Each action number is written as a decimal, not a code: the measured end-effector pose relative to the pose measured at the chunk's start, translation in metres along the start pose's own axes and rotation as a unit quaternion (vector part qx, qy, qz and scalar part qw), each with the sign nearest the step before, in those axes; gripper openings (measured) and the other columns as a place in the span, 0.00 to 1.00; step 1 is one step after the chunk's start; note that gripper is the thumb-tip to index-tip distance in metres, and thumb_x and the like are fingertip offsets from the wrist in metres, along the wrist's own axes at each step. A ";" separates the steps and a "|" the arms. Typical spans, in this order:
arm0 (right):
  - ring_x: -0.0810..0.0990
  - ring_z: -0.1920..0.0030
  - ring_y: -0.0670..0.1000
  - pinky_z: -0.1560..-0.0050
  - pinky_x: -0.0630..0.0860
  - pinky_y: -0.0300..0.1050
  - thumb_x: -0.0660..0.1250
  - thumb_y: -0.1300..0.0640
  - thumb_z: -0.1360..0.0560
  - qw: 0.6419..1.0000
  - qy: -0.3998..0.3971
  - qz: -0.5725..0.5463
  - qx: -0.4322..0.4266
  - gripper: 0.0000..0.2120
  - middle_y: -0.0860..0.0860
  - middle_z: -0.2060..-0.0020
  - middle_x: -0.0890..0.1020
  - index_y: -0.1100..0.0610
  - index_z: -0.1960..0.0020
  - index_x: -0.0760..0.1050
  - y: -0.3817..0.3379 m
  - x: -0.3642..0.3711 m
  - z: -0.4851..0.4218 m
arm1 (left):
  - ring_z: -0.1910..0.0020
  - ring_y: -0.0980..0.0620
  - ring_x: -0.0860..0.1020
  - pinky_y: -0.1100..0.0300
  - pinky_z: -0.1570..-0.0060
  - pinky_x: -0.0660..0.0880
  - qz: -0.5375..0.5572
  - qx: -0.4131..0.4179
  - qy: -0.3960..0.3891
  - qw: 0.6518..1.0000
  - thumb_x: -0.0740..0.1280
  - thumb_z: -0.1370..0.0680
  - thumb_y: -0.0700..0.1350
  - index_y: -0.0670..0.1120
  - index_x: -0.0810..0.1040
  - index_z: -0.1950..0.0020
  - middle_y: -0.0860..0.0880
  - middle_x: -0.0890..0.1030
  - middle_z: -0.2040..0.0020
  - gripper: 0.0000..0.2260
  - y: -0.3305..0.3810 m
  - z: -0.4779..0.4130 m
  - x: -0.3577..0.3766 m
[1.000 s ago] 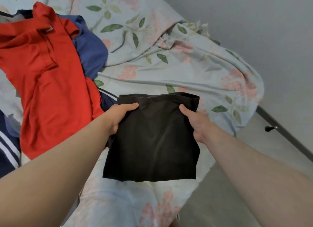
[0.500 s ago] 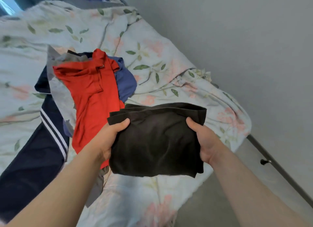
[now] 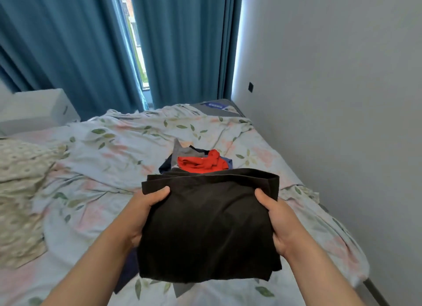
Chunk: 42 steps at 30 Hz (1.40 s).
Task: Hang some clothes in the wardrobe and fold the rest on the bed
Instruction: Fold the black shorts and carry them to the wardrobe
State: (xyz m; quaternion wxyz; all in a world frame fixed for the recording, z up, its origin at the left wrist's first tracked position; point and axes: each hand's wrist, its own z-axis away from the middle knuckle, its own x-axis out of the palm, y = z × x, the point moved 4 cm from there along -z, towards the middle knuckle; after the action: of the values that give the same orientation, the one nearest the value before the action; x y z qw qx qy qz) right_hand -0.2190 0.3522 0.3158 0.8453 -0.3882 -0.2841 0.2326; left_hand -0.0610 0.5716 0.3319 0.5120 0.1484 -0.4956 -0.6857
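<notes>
**Folded black garment lifted flat, view raised to far end of bed**

Change over the last second: the dark brown-black folded cloth garment [image 3: 209, 223] hung down from its top edge; it now lies nearly flat as a stacked bundle, raised above the floral-print bedcover [image 3: 109, 150]. The head view has tipped up, bringing in the blue pleated curtains [image 3: 68, 43] and white wall.

Hands: left hand [image 3: 141, 216] grips the bundle's left edge, thumb on top, fingers hidden beneath. Right hand [image 3: 277, 223] grips the right edge likewise.

Judgement: folding of this piece looks finished; the next step is probably setting it down on a free patch of bed.

Remaining: the heap of unfolded clothes, with a red knit shirt [image 3: 201, 163] on top and grey and navy pieces under it, lies just beyond the bundle, partly hidden by it.

Containers: no wardrobe is in view. A white box-like unit [image 3: 36, 109] stands at far left; its contents cannot be seen.
</notes>
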 end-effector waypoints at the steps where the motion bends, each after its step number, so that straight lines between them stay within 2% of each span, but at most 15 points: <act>1: 0.85 0.47 0.60 0.40 0.78 0.59 0.68 0.54 0.21 1.000 -0.012 0.014 -0.013 0.13 0.58 0.48 0.85 0.61 0.40 0.79 -0.006 0.017 0.005 | 0.50 0.40 0.84 0.51 0.54 0.83 -0.003 0.019 0.018 1.000 0.66 0.24 0.40 0.40 0.80 0.41 0.38 0.84 0.46 0.13 0.012 0.013 -0.009; 5: 0.86 0.50 0.59 0.48 0.81 0.54 0.67 0.55 0.21 0.996 -0.072 0.040 -0.044 0.13 0.58 0.50 0.86 0.61 0.41 0.79 -0.030 0.077 0.018 | 0.49 0.41 0.84 0.51 0.52 0.79 0.012 0.090 0.102 0.991 0.66 0.21 0.41 0.40 0.81 0.41 0.39 0.84 0.47 0.11 0.050 0.056 -0.040; 9: 0.85 0.48 0.61 0.44 0.80 0.56 0.69 0.54 0.23 0.984 -0.165 0.041 -0.053 0.15 0.60 0.49 0.85 0.62 0.41 0.79 -0.053 0.122 0.032 | 0.49 0.39 0.84 0.50 0.50 0.78 0.051 0.126 0.178 0.975 0.67 0.22 0.43 0.40 0.83 0.43 0.39 0.85 0.47 0.11 0.072 0.098 -0.055; 13: 0.85 0.50 0.60 0.46 0.80 0.55 0.75 0.54 0.31 0.953 -0.250 0.138 -0.100 0.18 0.59 0.53 0.86 0.62 0.45 0.81 -0.077 0.144 0.039 | 0.48 0.39 0.84 0.50 0.49 0.78 0.084 0.174 0.242 0.951 0.67 0.22 0.43 0.39 0.82 0.41 0.38 0.84 0.47 0.12 0.076 0.136 -0.050; 17: 0.85 0.50 0.59 0.44 0.80 0.55 0.73 0.52 0.27 0.937 -0.290 0.154 -0.116 0.13 0.57 0.53 0.87 0.60 0.47 0.83 -0.090 0.156 0.034 | 0.47 0.38 0.83 0.49 0.45 0.77 0.118 0.215 0.300 0.922 0.68 0.25 0.43 0.40 0.83 0.42 0.37 0.84 0.46 0.13 0.068 0.169 -0.033; 21: 0.85 0.50 0.59 0.42 0.79 0.57 0.72 0.50 0.26 0.919 -0.345 0.170 -0.085 0.13 0.55 0.55 0.87 0.60 0.49 0.83 -0.082 0.174 0.048 | 0.48 0.38 0.83 0.48 0.46 0.77 0.149 0.230 0.376 0.885 0.70 0.27 0.44 0.39 0.83 0.44 0.37 0.84 0.47 0.15 0.047 0.215 -0.021; 25: 0.85 0.49 0.60 0.38 0.77 0.61 0.77 0.39 0.40 0.878 -0.429 0.213 -0.017 0.29 0.56 0.54 0.87 0.60 0.48 0.83 -0.050 0.203 0.085 | 0.48 0.38 0.83 0.47 0.44 0.77 0.178 0.257 0.463 0.829 0.69 0.24 0.44 0.39 0.84 0.46 0.37 0.84 0.47 0.12 0.021 0.282 -0.020; 29: 0.86 0.50 0.60 0.39 0.77 0.60 0.76 0.34 0.44 0.798 -0.548 0.252 0.018 0.36 0.58 0.52 0.87 0.60 0.47 0.84 -0.018 0.227 0.152 | 0.48 0.37 0.83 0.49 0.50 0.80 0.232 0.296 0.535 0.756 0.68 0.24 0.41 0.36 0.82 0.44 0.35 0.84 0.47 0.12 -0.009 0.359 -0.017; 32: 0.86 0.51 0.59 0.41 0.78 0.60 0.73 0.39 0.38 0.753 -0.604 0.259 0.027 0.28 0.57 0.54 0.87 0.59 0.48 0.83 0.003 0.239 0.206 | 0.49 0.37 0.83 0.50 0.55 0.82 0.262 0.316 0.573 0.709 0.71 0.30 0.43 0.34 0.82 0.45 0.34 0.84 0.48 0.18 -0.032 0.412 -0.008; 34: 0.86 0.51 0.59 0.41 0.78 0.60 0.73 0.43 0.33 0.733 -0.633 0.247 0.036 0.21 0.57 0.53 0.87 0.58 0.49 0.84 0.017 0.244 0.241 | 0.49 0.37 0.84 0.49 0.50 0.80 0.273 0.331 0.598 0.677 0.71 0.32 0.44 0.34 0.83 0.46 0.34 0.84 0.48 0.18 -0.046 0.445 -0.002; 37: 0.85 0.50 0.61 0.41 0.78 0.60 0.71 0.50 0.26 0.706 -0.665 0.237 0.055 0.14 0.59 0.52 0.86 0.60 0.47 0.84 0.041 0.251 0.291 | 0.49 0.38 0.84 0.46 0.43 0.77 0.273 0.347 0.636 0.632 0.71 0.28 0.44 0.36 0.84 0.48 0.36 0.84 0.48 0.14 -0.064 0.495 0.002; 40: 0.85 0.50 0.61 0.41 0.79 0.61 0.71 0.53 0.25 0.692 -0.679 0.238 0.056 0.11 0.59 0.53 0.86 0.59 0.47 0.84 0.060 0.262 0.337 | 0.50 0.39 0.84 0.46 0.43 0.77 0.264 0.362 0.669 0.593 0.69 0.24 0.43 0.38 0.86 0.53 0.38 0.85 0.50 0.10 -0.072 0.540 0.002; 42: 0.85 0.50 0.60 0.40 0.78 0.62 0.71 0.54 0.24 0.687 -0.686 0.233 0.052 0.11 0.59 0.52 0.86 0.59 0.47 0.84 0.069 0.272 0.365 | 0.51 0.41 0.85 0.47 0.43 0.77 0.254 0.372 0.691 0.565 0.69 0.23 0.45 0.39 0.85 0.50 0.40 0.85 0.50 0.10 -0.075 0.566 -0.004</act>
State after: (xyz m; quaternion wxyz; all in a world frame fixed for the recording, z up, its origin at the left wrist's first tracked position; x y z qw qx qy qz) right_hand -0.2733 0.7511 0.5392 0.3521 -0.1297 -0.6728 0.6376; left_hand -0.5034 0.8731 0.5312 0.7507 0.6226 -0.2188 0.0299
